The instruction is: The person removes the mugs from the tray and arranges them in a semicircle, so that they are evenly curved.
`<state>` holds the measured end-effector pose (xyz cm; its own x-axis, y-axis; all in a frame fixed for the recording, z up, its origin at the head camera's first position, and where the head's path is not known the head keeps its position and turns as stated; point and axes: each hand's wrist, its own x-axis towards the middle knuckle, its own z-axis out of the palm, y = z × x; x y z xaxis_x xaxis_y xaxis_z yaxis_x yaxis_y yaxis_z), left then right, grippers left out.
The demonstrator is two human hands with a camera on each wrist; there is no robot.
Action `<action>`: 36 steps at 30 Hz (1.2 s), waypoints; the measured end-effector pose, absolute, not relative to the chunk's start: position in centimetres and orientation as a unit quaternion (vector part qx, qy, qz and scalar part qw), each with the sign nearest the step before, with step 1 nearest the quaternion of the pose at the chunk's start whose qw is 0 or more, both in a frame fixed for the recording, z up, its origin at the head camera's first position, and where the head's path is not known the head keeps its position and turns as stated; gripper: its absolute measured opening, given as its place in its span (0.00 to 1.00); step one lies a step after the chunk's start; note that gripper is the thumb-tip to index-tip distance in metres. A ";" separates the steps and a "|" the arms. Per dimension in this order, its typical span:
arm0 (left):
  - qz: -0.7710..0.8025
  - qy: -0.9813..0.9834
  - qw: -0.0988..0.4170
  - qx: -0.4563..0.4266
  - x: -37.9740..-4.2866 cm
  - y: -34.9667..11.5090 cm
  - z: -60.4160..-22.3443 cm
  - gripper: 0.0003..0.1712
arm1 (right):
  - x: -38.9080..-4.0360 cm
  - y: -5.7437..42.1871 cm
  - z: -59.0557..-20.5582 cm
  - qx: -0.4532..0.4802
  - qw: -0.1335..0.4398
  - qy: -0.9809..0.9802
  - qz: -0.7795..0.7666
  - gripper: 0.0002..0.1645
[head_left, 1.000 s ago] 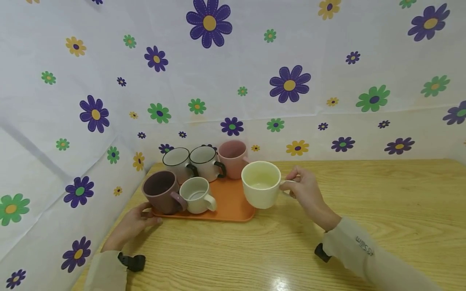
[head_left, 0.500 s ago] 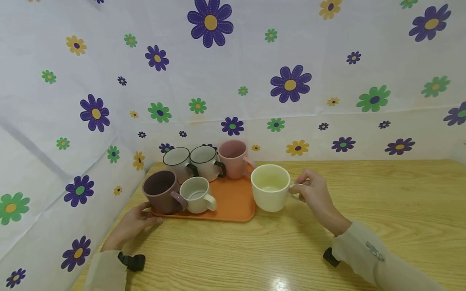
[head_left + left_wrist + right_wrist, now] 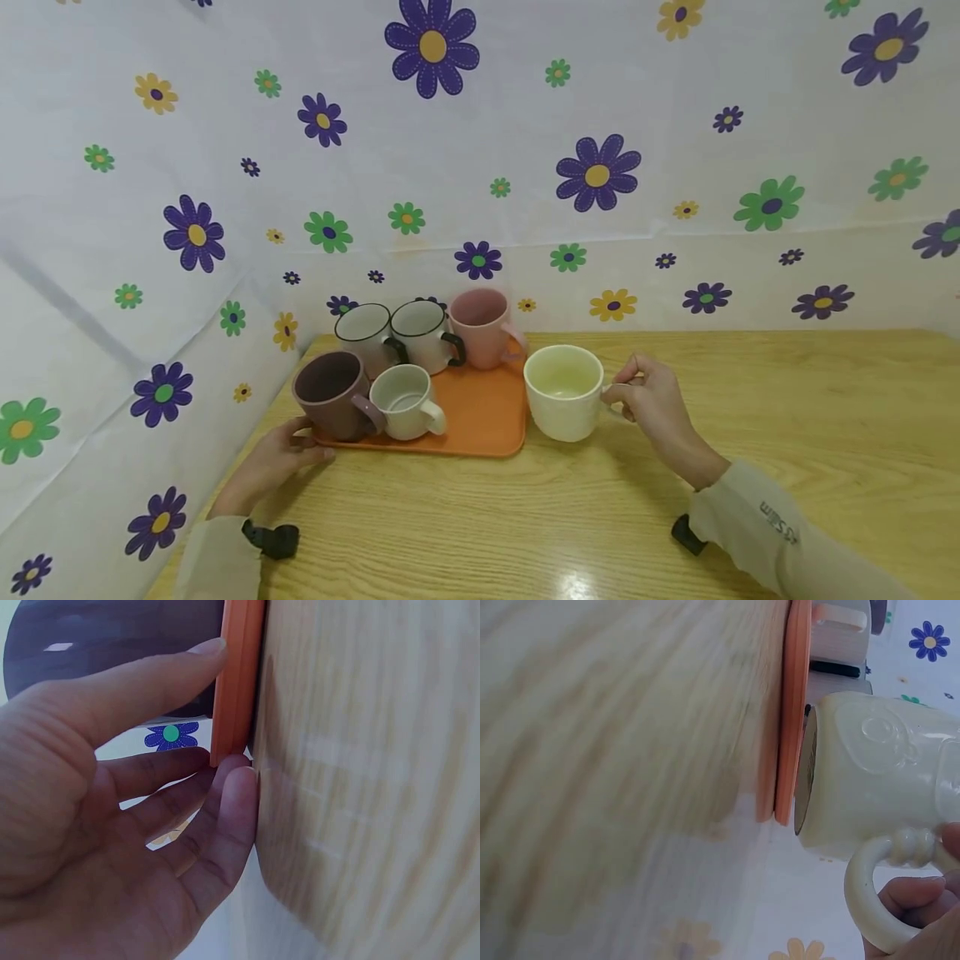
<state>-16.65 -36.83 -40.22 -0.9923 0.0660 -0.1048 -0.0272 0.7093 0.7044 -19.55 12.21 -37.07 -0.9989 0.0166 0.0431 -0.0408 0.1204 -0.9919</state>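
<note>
My right hand (image 3: 657, 410) pinches the handle of a cream mug (image 3: 567, 404), which is upright at the right edge of the orange tray (image 3: 483, 417). The right wrist view shows the fingers curled in the handle, raised patterns on the mug (image 3: 877, 750) and its base raised off the wood. My left hand (image 3: 273, 462) holds the tray's front left corner; in the left wrist view the thumb (image 3: 172, 679) lies along the rim and the fingers bend at the corner. Near this hand on the tray stand a dark purple mug (image 3: 330, 400) and a small white cup (image 3: 402, 404).
Two white mugs with black rims and handles, the left one (image 3: 365, 342) and the right one (image 3: 422, 340), stand at the tray's back beside a pink mug (image 3: 480, 333). The wooden table (image 3: 810, 433) extends right. A flower-patterned cloth (image 3: 675, 167) hangs behind and at left.
My right hand has carried the cream mug to the right and a little lower, from over the tray's right part to its right edge. The left hand and the tray have stayed put.
</note>
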 end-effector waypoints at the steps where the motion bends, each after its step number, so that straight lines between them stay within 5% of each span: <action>1: 0.380 0.923 0.062 0.009 -16.6 -36.9 -40.2 0.43 | -19.6 12.2 -37.1 0.007 0.020 -0.751 0.660 0.11; 17: 0.377 0.924 0.071 -0.012 -16.3 -37.0 -39.7 0.47 | -19.6 12.2 -36.6 0.003 -0.027 -0.797 0.604 0.10; 36: 0.370 0.926 0.071 -0.014 -16.5 -36.6 -39.9 0.46 | -17.4 14.2 -36.8 0.179 -0.064 -0.842 0.506 0.08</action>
<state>-16.49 -36.57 -39.86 -0.9894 0.0258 -0.1426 -0.0795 0.7261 0.6830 -17.44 14.19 -36.78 -0.9279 -0.3656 0.0732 -0.2362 0.4247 -0.8740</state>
